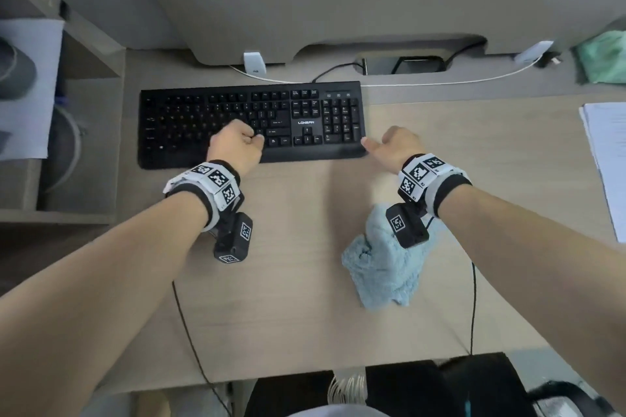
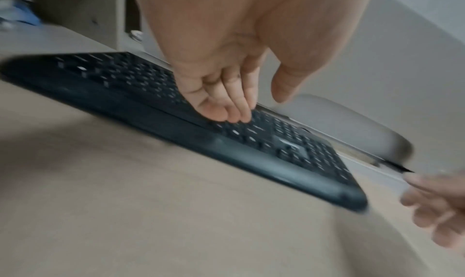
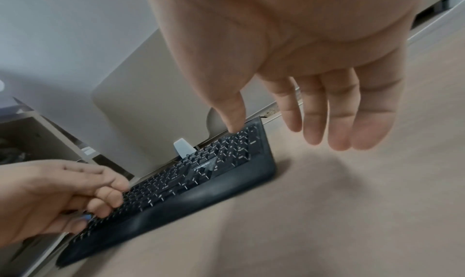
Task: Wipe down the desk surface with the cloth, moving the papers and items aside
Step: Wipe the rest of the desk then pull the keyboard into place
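One keyboard (image 1: 252, 123), one cloth (image 1: 384, 264) and one paper stack (image 1: 608, 159) lie on the worktop (image 1: 298, 298); the left grip (image 1: 237, 144) is loosely curled over the keys, the right grip (image 1: 394, 145) spread, both holding nothing.

Head view: from above, facing down and forward over the desk (image 1: 305, 298); wide, takes in both forearms. Left wrist view: low, close, along the left hand (image 2: 226, 78) toward the keyboard (image 2: 176, 126); blurred, perhaps by motion. Right wrist view: low, close, along the right hand (image 3: 314, 78). All three share the keyboard.
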The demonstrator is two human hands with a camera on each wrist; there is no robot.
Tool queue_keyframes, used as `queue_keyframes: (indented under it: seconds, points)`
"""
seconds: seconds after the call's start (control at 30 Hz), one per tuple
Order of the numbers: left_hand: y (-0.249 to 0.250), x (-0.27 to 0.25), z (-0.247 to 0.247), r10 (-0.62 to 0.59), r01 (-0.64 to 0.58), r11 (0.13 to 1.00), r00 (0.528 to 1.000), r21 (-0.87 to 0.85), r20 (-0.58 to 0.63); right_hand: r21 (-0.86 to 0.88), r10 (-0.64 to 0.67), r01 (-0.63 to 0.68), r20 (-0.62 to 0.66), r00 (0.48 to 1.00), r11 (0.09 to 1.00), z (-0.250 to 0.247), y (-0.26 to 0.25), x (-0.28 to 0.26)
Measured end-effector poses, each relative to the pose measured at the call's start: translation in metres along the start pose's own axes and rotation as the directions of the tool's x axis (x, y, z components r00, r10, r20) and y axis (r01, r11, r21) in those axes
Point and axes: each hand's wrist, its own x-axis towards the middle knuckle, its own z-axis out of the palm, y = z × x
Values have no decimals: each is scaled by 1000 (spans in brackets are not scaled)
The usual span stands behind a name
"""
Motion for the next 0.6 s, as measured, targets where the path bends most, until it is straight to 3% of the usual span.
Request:
queue_keyframes:
  seconds: [0.17, 0.3, 0.43, 0.6]
  points:
    - [29, -68, 64, 111, -168, 975, 936, 145, 334, -134, -52, 59, 57, 997, 989, -1, 63, -31]
    - [38, -113, 113, 73, -218, 942, 876, 256, 477, -163, -52, 65, 80, 995, 985, -1, 116, -49]
    - [49, -147, 150, 8, -222, 901, 867, 372, 497, -136, -104, 133, 201, 974, 982, 3, 155, -68]
    - [52, -174, 175, -50, -133, 907, 909, 399, 414, 41, -225, 223, 296, 928, 974, 24, 166, -86]
